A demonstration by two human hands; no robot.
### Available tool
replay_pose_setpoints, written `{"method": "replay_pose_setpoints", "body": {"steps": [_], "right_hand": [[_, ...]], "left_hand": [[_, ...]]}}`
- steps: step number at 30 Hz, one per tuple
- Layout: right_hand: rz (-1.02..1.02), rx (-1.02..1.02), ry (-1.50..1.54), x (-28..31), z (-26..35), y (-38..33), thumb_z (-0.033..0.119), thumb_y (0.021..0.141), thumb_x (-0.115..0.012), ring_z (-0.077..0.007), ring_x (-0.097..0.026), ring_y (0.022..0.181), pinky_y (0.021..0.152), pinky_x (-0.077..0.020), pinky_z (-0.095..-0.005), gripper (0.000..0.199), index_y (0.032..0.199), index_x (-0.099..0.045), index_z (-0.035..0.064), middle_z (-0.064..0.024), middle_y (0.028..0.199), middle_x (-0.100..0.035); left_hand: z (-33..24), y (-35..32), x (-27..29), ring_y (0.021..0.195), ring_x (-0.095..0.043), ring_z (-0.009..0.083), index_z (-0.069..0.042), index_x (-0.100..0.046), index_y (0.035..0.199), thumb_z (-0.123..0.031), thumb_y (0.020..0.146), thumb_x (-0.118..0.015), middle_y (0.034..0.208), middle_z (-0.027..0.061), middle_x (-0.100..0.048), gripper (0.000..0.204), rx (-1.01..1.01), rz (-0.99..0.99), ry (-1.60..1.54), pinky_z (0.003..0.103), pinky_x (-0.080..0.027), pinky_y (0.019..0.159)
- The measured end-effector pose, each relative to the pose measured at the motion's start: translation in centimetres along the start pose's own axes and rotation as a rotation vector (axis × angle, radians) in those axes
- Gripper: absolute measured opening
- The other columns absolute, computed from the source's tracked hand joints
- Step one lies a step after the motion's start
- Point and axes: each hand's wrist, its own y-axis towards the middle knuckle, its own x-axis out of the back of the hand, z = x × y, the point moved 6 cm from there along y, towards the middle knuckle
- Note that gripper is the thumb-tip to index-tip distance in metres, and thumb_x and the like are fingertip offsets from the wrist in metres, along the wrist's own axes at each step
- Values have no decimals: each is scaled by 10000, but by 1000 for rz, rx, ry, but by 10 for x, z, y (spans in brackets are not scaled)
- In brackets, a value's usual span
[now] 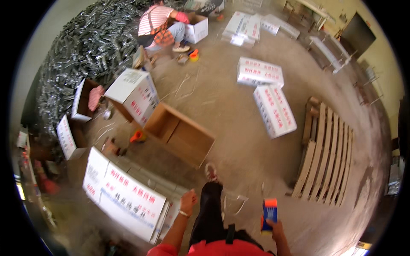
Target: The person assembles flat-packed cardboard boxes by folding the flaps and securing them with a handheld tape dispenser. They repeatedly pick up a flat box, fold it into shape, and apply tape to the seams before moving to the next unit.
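Observation:
My right hand point(275, 226) grips a blue-and-orange tape dispenser point(270, 213), held out over the floor to the right of my legs. My left hand point(189, 202), a band at its wrist, is curled closed in front of me with nothing showing in it. Close to its left lies a stack of flattened white cartons point(124, 192) with red and blue print. Ahead, past my foot, an open carton point(181, 134) shows its bare brown inside. A white carton point(133, 96) stands just beyond it.
A person point(158, 27) crouches at a white carton point(196, 29) beside a heap of dark, shiny, plastic-wrapped pieces point(98, 42). Two closed cartons point(274, 111) lie right of centre. A wooden pallet point(326, 158) lies far right. Orange tape dispensers point(137, 136) and loose straps are on the floor.

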Motion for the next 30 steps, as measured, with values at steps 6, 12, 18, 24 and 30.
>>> {"method": "replay_pose_setpoints", "body": {"steps": [6,12,18,24,30], "right_hand": [[-236,-390,-807,74,4,19,446,751,-595,-213,-577,628,565,-463,-335,439,816,-661,18,-112,692,-624],[-273,-416,-1187,34,125,112,437,764,-572,-222,-588,637,575,-478,-337,420,830,-663,33,-120,706,-633],[-310,-332,-1269,12,214,221,420,749,-594,-221,-593,648,582,-480,-338,407,837,-656,28,-122,716,-634],[-324,-319,-1252,29,274,295,403,734,-616,-220,-598,659,589,-481,-339,397,843,-649,23,-124,726,-634],[-335,-280,-1161,51,336,328,386,719,-638,-219,-603,670,596,-483,-341,391,850,-642,18,-126,736,-635]], "left_hand": [[-1,199,24,771,-577,318,33,-506,1001,-328,818,-542,832,180,-570,406,-168,-311,1308,411,-442,656],[45,278,80,1147,-428,389,101,-303,1278,-508,670,-659,1267,293,-391,931,378,-565,636,415,-357,950],[54,361,84,1103,-482,343,25,-445,1203,-430,735,-612,1199,224,-487,674,353,-647,590,423,-382,905],[-8,419,-35,842,-638,237,-125,-656,933,-323,826,-497,920,67,-663,276,467,-367,1580,368,-478,690],[-83,466,-152,685,-600,241,-114,-618,901,-117,753,-577,782,73,-633,154,121,-584,909,366,-460,515]]}}
